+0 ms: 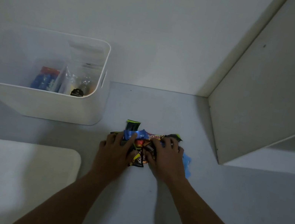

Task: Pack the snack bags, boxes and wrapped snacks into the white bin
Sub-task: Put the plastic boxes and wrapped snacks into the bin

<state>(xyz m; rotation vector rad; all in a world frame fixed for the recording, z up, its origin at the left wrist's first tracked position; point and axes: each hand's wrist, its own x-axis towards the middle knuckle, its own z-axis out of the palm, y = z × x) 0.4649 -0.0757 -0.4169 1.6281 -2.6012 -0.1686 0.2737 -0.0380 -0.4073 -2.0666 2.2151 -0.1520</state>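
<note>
Beside white bin (46,104), sideways snack heap (140,143)

A single wide-angle view is given from the head, directed forward and steeply down onto the surface (162,110), which is seen from close by. The white bin (46,102) is framed at left, the back wall (139,12) at the top.

My left hand (115,146) and right hand (168,157) are bare. My left forearm (74,193) and right forearm (209,216) are bare along their full visible length.
</note>
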